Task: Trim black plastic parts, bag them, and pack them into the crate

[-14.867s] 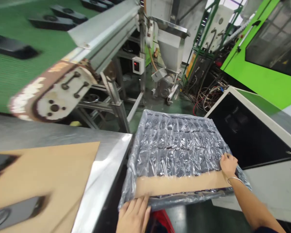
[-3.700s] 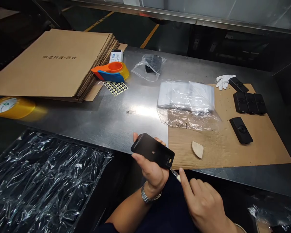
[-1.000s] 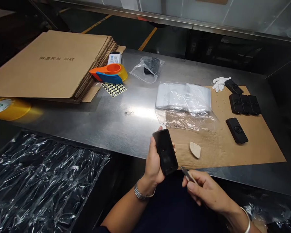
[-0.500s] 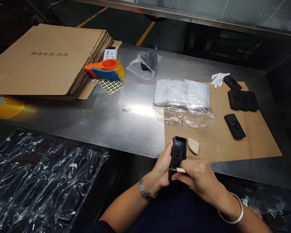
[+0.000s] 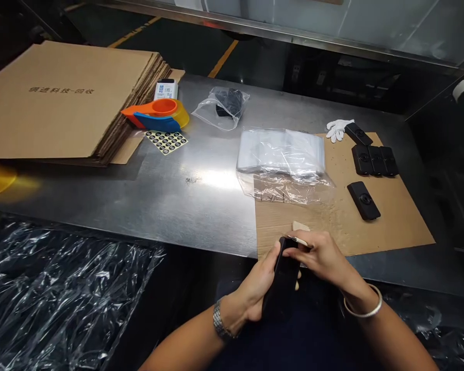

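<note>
My left hand (image 5: 257, 283) is wrapped round a black plastic housing (image 5: 281, 281), tilted and held in front of the table's edge. A thin knife (image 5: 301, 241) with a pale handle is pinched in my right hand (image 5: 325, 257), its tip at the upper end of the housing. The housing's inside is turned out of sight. Just behind my right hand a beige pad (image 5: 299, 225) lies partly hidden on the cardboard sheet (image 5: 394, 221). A similar black housing (image 5: 364, 200) rests to the right on that sheet.
Three housings stand in a row (image 5: 375, 160), near another beside a white glove (image 5: 338, 130). Clear plastic bags (image 5: 282, 149) lie mid-table. Further left are a bagged black item (image 5: 230, 103), a tape dispenser (image 5: 156, 114), a sticker sheet (image 5: 166, 142) and stacked cardboard (image 5: 65, 103).
The knife has moved from the housing's near end to its far upper end. The housing has been turned, so its hollow inside no longer shows. The whole view has shifted slightly.
</note>
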### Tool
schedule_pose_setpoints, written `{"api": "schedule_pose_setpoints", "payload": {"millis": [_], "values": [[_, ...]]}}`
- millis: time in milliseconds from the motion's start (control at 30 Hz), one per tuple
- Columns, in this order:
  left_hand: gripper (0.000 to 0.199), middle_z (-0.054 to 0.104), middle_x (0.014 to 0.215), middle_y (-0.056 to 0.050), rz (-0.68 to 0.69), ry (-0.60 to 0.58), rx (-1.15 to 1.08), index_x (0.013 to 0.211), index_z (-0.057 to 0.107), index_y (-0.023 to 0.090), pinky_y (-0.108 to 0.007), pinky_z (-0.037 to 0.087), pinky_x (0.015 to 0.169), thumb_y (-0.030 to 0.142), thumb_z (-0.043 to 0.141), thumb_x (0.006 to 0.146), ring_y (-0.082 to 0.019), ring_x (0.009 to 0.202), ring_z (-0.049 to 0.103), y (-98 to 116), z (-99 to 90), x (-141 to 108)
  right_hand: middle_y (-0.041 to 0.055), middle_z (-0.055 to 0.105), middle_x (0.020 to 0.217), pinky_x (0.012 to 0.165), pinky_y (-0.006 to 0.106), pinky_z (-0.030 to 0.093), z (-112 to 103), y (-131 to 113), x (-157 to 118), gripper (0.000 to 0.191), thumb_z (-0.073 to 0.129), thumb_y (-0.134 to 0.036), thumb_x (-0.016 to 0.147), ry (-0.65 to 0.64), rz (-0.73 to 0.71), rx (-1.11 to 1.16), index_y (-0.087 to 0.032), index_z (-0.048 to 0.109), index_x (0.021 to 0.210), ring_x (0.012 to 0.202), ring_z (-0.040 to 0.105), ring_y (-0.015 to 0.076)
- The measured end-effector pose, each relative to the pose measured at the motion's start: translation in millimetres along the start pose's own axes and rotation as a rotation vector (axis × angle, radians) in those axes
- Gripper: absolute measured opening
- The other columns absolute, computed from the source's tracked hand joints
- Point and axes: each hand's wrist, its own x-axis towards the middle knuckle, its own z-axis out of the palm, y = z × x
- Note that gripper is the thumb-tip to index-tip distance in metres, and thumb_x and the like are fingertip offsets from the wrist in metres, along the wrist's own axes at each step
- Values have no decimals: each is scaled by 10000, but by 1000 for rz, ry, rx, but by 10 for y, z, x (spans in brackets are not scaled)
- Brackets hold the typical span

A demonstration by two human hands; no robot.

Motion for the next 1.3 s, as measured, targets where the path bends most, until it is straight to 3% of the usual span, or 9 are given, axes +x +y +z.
{"api": "schedule_pose_setpoints", "payload": {"millis": [100,333,567,700,833,1000,1100,1200,1300], "values": [[540,619,660,-71,7,9,45,767,612,98,-191,388,407,605,430,792,-102,461,547,-14,-4,-20,1,586,597,532,221,390,-23,43,34,260,534,-346,838,-4,14,103,-164,656,698,547,514,113],[558,607,628,-65,-63,-31,23,711,626,104,-191,384,404,622,431,780,-94,444,532,-44,-16,-11,-23,536,588,510,208,357,-73,69,58,234,511,-328,839,-145,62,288,-155,655,772,534,458,94],[588,601,614,-74,-90,-49,6,688,631,76,-189,386,423,617,423,788,-98,462,540,-49,-26,20,-46,399,524,498,213,290,-40,87,56,315,495,-289,844,10,-1,154,-160,500,558,501,358,70],[506,596,638,-44,1,-95,-31,975,636,129,-195,392,442,564,430,817,-102,480,540,-32,-15,11,-49,409,498,439,204,290,-2,147,50,272,485,-378,840,297,242,424,-137,574,750,459,372,72],[523,606,660,-24,92,-89,-37,1303,416,283,-198,402,454,524,425,840,-117,508,559,-19,-2,11,-60,405,487,397,188,273,69,143,-64,305,517,-408,813,250,335,547,-117,593,865,426,352,59],[541,625,676,-29,265,33,22,1337,385,250,-211,449,519,505,401,859,-118,557,578,-34,37,12,-71,405,531,408,182,321,256,61,-178,328,566,-398,785,287,400,676,-127,573,971,436,369,55],[511,666,944,-70,406,74,54,1312,432,249,-270,495,724,491,410,862,-164,821,626,-76,43,35,-63,439,563,448,198,392,376,22,-165,305,608,-395,755,371,444,774,-144,569,924,464,425,67],[471,543,1265,-61,573,131,85,1260,501,242,-312,369,988,481,414,864,-200,1187,464,-143,25,80,-42,480,591,451,209,409,478,-6,-117,267,600,-399,757,434,476,808,-148,562,840,475,451,77],[472,479,1339,-44,705,190,140,1247,517,226,-299,239,1078,480,417,861,-185,1288,344,-216,-5,126,-34,477,588,434,202,371,550,-27,-69,227,575,-379,770,501,466,713,-153,560,784,471,421,76]]}}
